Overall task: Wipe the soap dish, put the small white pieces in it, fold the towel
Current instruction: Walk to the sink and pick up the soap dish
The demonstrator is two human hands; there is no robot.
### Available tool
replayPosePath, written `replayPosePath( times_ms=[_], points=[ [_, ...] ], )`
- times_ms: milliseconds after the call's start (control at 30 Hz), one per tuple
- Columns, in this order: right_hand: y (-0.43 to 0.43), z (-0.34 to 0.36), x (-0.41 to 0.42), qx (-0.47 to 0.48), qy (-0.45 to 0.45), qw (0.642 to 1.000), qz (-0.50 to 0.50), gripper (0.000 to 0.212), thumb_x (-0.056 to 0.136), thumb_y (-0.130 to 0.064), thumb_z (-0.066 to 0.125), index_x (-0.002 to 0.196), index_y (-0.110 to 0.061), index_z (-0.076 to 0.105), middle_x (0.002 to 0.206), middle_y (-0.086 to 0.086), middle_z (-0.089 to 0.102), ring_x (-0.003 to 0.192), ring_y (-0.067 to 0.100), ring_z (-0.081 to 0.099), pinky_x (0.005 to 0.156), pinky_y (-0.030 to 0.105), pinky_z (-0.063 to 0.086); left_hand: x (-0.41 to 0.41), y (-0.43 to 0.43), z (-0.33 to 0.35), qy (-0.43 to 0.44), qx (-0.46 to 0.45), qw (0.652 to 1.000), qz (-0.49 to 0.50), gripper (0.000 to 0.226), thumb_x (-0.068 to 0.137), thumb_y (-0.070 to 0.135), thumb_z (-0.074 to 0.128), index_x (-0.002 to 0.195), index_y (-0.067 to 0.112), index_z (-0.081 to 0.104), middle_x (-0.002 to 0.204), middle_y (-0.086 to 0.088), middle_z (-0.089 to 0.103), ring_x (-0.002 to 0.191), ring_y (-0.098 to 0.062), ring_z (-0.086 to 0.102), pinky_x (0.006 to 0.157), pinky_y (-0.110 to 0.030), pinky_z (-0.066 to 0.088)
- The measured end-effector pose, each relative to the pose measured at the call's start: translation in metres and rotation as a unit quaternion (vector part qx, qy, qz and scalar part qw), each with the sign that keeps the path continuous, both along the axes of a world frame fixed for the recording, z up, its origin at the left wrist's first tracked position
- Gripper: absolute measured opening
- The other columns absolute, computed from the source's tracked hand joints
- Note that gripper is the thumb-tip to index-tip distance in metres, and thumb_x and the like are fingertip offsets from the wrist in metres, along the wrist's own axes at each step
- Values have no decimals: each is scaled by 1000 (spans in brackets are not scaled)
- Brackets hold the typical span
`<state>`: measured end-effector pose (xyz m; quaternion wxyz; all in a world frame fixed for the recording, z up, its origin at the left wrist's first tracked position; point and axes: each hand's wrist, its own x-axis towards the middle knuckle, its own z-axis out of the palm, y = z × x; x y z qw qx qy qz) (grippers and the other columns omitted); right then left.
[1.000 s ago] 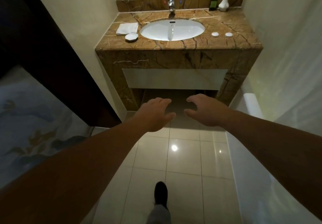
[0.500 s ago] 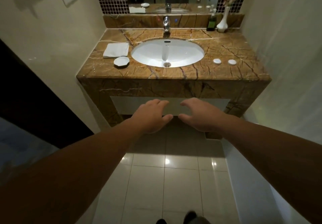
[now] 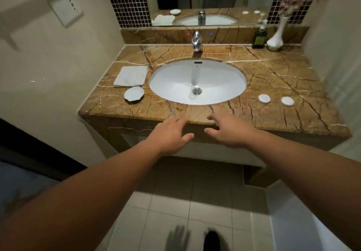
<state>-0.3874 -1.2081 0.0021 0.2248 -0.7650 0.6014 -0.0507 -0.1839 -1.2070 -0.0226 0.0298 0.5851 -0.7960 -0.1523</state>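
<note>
Worktop (image 3: 273,78) carries one towel (image 3: 130,76), one soap dish (image 3: 134,94), two small white pieces (image 3: 264,98); both hands' fingers spread, empty.

Folded white towel (image 3: 130,76) behind empty soap dish (image 3: 134,94); two white pieces (image 3: 264,98) right.

Both forearms are bare to the frame's edge, with no sleeves, watch or rings showing; the left hand (image 3: 169,136) and right hand (image 3: 230,131) are bare too; a dark shoe (image 3: 212,240) shows at the bottom, beside a blurred grey shape.
</note>
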Motion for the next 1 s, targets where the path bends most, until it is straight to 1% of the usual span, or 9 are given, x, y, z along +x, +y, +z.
replayPosePath(
  times_ms=[167, 267, 467, 600, 767, 1000],
  points=[
    [-55, -3, -1, 1, 6, 1000, 17, 62, 84, -52, 52, 137, -22, 46, 142, 4, 50, 123, 24, 50, 95, 37, 41, -4, -53, 3, 10, 2, 1000, -3, 63, 91, 54, 43, 146, 24, 32, 149, -5, 40, 134, -23, 36, 107, -43, 29],
    [-87, -7, 5, 19, 16, 999, 20, 62, 85, -53, 50, 138, -21, 44, 142, 6, 48, 122, 25, 50, 97, 40, 42, -1, -86, -2, 3, 10, 1000, -7, 63, 91, 54, 43, 145, 25, 32, 149, -5, 39, 135, -24, 35, 108, -44, 29],
    [-150, -8, 21, 33, 29, 999, 3, 61, 88, -53, 49, 141, -24, 40, 149, 3, 42, 130, 23, 45, 103, 39, 39, 12, -162, -9, -5, 18, 1000, -16, 63, 90, 56, 43, 145, 27, 32, 151, -4, 37, 135, -26, 35, 109, -47, 31],
    [-188, -5, 31, 22, 25, 999, -7, 60, 89, -51, 49, 141, -23, 40, 149, 3, 41, 130, 24, 44, 101, 37, 37, 19, -201, -11, -13, 3, 999, -40, 62, 91, 55, 43, 145, 26, 32, 149, -6, 39, 134, -27, 36, 106, -47, 30],
    [-224, -15, 34, 38, 21, 999, -4, 60, 89, -52, 49, 141, -25, 39, 149, 1, 41, 129, 21, 45, 99, 35, 37, 23, -240, -16, -18, 24, 998, -51, 62, 92, 54, 41, 145, 24, 31, 149, -7, 39, 134, -27, 35, 106, -47, 30],
    [-289, -30, 26, 50, 5, 998, 30, 60, 88, -52, 50, 141, -25, 40, 147, 1, 44, 127, 21, 47, 97, 35, 39, 20, -285, -24, -28, 43, 999, -11, 61, 92, 53, 41, 145, 23, 31, 149, -7, 38, 134, -27, 35, 106, -45, 30]
  ],
)
